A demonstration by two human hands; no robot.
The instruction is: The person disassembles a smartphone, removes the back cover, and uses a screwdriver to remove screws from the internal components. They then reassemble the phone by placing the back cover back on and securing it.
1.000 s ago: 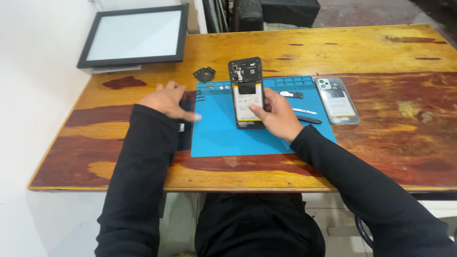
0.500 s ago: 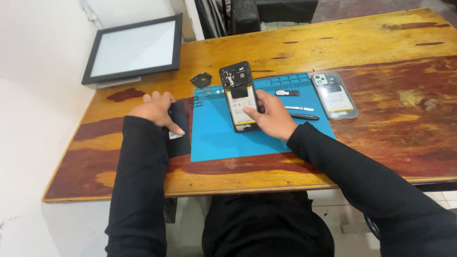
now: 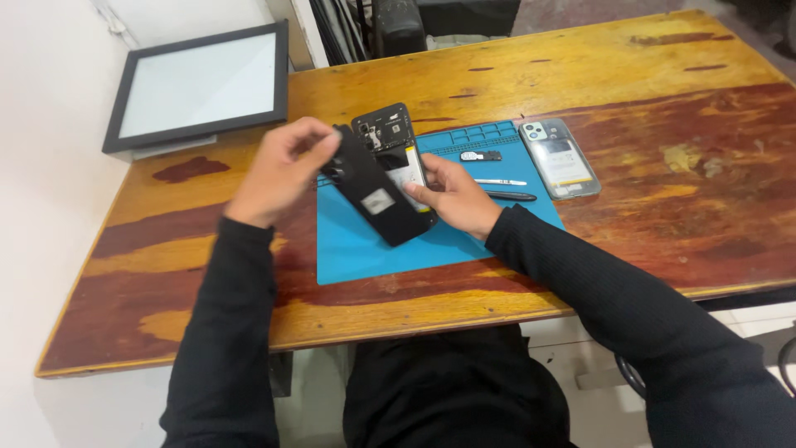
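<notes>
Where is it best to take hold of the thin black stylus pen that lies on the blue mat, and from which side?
Probably grip the thin black stylus pen at its middle, from above, with fingertips on its two long sides. It lies flat on the blue silicone work mat, beside the thin white tool, so the near side is freer. The right hand is closest.

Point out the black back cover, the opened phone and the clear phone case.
black back cover [image 3: 383, 199], head view, middle of its panel
opened phone [image 3: 390, 141], head view, exposed upper inside
clear phone case [image 3: 560, 158], head view, centre
</notes>
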